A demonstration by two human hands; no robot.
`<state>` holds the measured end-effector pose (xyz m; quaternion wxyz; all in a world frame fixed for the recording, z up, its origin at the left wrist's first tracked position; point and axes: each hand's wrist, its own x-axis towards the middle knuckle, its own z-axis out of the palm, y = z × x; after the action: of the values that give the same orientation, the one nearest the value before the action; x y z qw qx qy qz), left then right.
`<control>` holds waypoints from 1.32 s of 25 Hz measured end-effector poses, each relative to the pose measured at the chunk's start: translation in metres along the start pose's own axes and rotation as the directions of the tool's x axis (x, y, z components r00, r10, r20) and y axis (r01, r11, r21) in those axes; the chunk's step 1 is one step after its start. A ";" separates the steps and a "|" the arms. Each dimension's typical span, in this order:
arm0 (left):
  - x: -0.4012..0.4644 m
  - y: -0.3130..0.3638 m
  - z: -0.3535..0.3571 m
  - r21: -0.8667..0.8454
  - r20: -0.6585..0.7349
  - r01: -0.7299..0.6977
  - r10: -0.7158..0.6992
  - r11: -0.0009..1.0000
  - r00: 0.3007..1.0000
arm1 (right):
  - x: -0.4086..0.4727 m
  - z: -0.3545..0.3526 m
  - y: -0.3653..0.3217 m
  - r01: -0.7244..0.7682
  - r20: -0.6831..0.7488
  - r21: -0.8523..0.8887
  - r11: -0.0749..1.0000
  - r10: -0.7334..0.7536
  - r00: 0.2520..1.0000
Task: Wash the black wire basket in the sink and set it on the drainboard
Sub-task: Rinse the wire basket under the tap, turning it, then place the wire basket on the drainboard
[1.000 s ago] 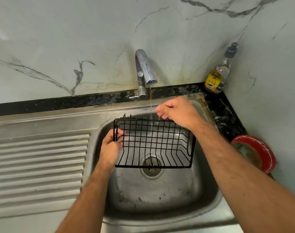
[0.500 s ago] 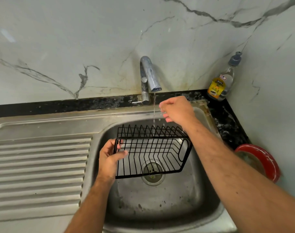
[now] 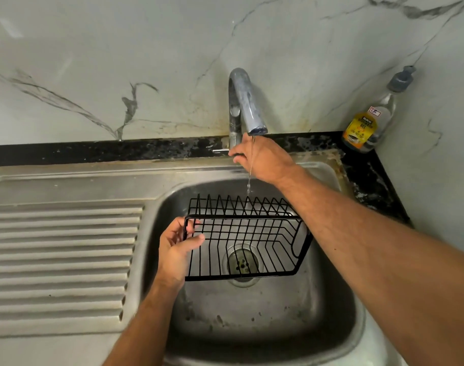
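The black wire basket [image 3: 252, 233] hangs tilted inside the steel sink [image 3: 357, 299], above the drain. My left hand [image 3: 176, 249] grips its left end, thumb inside the rim. My right hand [image 3: 265, 159] is off the basket and up at the base of the tap [image 3: 241, 101], its fingers curled on the small lever [image 3: 220, 151]. A thin stream of water runs from the spout past that hand onto the basket's far wall. The ribbed drainboard [image 3: 61, 260] lies left of the sink.
A clear soap bottle [image 3: 368, 122] with a yellow label stands in the back right corner on the black counter strip [image 3: 370, 186]. Marble walls close in behind and to the right. The drain strainer [image 3: 242, 262] shows through the basket wires.
My right hand let go of the basket's far rim and moved up to the tap lever. The basket sank slightly lower, now held by my left hand alone.
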<state>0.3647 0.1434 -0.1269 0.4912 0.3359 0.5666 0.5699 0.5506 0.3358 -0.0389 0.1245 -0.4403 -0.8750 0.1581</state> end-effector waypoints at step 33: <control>0.005 -0.002 0.012 -0.065 0.038 -0.017 0.020 0.998 0.999 | -0.079 0.009 0.060 -0.800 0.243 0.120 0.587 0.764 0.597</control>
<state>0.3747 0.1514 -0.1282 0.5073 0.3360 0.5351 0.5860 0.6370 0.3042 -0.0760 0.0161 -0.7498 -0.5751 0.3268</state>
